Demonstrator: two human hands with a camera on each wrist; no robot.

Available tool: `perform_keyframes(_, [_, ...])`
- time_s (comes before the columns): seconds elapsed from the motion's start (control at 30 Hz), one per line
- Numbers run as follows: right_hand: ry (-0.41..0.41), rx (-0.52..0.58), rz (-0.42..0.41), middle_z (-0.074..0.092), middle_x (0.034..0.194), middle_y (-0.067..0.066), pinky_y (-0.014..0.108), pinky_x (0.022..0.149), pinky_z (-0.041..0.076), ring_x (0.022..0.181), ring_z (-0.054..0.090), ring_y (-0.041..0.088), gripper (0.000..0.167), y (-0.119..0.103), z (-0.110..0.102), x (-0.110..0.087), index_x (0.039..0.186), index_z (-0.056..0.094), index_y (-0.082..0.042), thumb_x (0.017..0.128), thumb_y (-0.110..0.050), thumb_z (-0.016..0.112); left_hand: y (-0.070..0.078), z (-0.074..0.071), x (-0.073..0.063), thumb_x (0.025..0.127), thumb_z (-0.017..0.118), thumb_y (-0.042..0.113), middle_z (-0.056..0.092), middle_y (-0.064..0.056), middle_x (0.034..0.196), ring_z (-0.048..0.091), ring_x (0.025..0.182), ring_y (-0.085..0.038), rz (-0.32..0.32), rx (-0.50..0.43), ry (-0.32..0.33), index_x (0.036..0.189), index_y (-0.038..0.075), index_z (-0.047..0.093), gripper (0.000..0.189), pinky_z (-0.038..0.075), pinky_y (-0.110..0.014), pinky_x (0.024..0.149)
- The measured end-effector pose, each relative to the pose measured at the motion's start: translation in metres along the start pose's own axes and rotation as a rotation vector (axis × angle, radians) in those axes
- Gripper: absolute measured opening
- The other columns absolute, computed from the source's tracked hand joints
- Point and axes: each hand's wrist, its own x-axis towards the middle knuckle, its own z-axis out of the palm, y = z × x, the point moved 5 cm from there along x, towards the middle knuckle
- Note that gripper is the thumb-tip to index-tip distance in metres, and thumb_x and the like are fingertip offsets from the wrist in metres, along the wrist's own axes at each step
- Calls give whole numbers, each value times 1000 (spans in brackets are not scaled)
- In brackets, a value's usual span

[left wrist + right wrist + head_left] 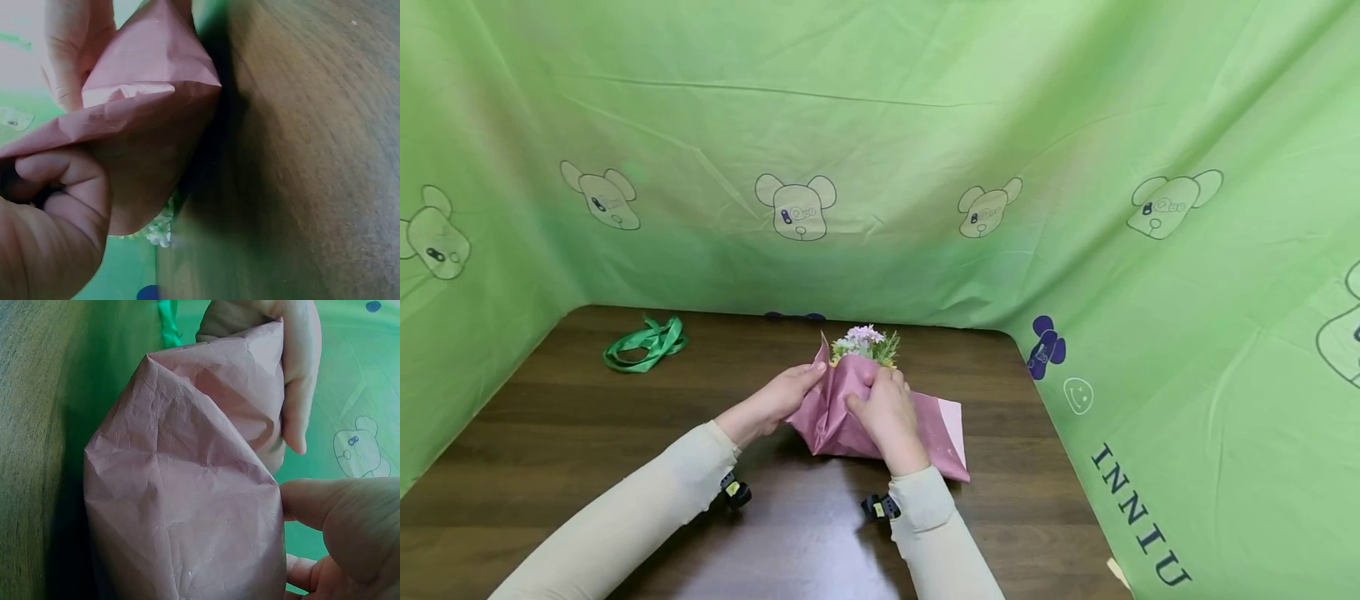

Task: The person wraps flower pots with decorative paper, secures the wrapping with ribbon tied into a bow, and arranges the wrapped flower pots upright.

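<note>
Pink wrapping paper (pixel 842 421) is folded around a small bouquet of lilac and yellow flowers (pixel 863 338) with green sprigs, lying on the table. My left hand (pixel 786 395) grips the paper's left flap; in the left wrist view the fingers of this hand (pixel 59 219) curl at its edge. On the front of the wrap, my right hand (pixel 886 412) holds the paper near the flowers. The right wrist view shows this hand's thumb (pixel 306 500) against a folded edge, with some fingertips hidden behind the paper. The stems are hidden inside.
A coiled green ribbon (pixel 646 344) lies at the back left of the brown wooden table (pixel 625 442). Green printed cloth (pixel 880 125) hangs around the table's back and sides. The paper's loose right end (pixel 946 433) spreads flat beyond my right hand.
</note>
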Motion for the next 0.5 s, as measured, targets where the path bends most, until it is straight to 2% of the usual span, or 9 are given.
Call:
perform_keyframes(0.13, [7,-1,-7,58,117,19,52,91,51,107,57,37,48,-2,0,-1,111,63,-3,82,-38,80,0,3,0,109,45,39,72,-9,99,70,82,-15,33,1,18,126,-1,55,44,57,-30,73])
perform_keyframes(0.3, [7,0,-4,57,114,17,50,90,51,105,57,35,46,-2,0,0,110,62,-4,82,-38,80,4,3,1,104,47,27,62,-2,81,62,68,-12,39,8,55,102,5,56,24,52,-28,60])
perform_keyframes(0.4, [5,2,-3,57,113,17,50,89,51,103,57,35,46,-2,0,-1,109,62,-5,82,-38,80,8,1,1,102,49,23,59,1,74,59,63,-11,44,12,35,92,9,54,18,49,-26,57])
perform_keyframes(0.5, [4,-2,-7,57,112,17,51,88,51,102,57,35,45,-1,2,-1,108,62,-5,82,-38,80,12,-2,0,101,52,20,64,0,76,63,67,-12,39,8,-2,91,9,56,15,52,-27,61])
